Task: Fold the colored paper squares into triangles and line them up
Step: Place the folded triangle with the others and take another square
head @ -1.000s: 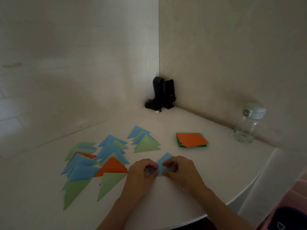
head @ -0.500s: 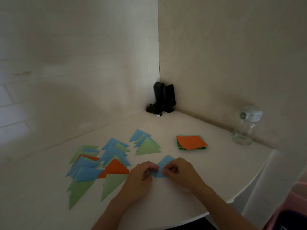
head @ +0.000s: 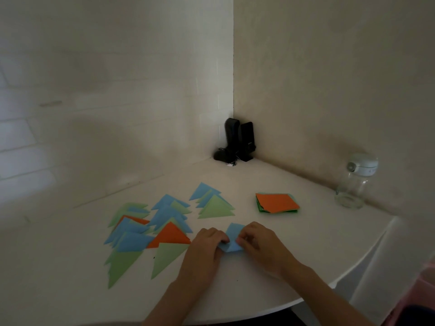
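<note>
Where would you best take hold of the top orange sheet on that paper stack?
Probably at the near right corner of the orange sheet, coming from the right with the right hand. It lies flat on the stack, so the fingers must lift a free corner.

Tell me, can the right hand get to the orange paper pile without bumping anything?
Probably yes. The right hand is pinching the blue paper, and the stack topped with orange lies just beyond it, with only bare table between. It would have to let go of the blue sheet first.
</note>
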Available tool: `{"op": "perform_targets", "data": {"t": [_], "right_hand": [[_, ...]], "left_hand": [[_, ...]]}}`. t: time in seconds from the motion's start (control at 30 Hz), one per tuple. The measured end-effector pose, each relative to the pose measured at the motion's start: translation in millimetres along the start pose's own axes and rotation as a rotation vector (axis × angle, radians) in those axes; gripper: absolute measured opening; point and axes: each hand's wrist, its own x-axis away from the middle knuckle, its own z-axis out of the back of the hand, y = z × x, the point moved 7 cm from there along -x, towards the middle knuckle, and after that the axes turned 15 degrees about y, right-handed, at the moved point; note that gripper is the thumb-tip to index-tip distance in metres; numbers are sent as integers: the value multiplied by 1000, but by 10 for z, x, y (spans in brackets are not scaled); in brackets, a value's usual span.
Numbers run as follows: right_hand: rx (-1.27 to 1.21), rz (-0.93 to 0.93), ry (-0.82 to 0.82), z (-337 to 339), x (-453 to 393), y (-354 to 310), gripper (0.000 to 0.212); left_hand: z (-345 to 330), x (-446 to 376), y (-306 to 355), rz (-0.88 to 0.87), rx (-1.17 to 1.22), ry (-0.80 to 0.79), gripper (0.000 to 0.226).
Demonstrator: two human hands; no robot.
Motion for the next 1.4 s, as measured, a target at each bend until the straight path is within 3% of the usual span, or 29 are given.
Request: {"op": "perform_targets", "data": {"t": [0.13,0.47,0.63,0.77,0.93,1.17,1.4], "right_hand": [[-64,53,65,74,29,-11,12],[-4,176,-9,36,148,69,37],[-32,120,74,33,117,156,27],[22,42,109,20,97,226,30],[50,-31,126,-34,60,243,19],[58,-88,161,-68,56,288,43],[13,-124,180,-32,39,305,31]], "left_hand": [[-24,8,40,-15,-77,-4,18],[-31,31,77,21,-81,27,21],[33,12,13,134,-48,56,11],[75,13,-34,255,-21,75,25],[2,10,-35,276,-47,114,28],[-56,-35,-49,341,-105,122,36],[-87,-61,-123,395,-79,70,40]]}}
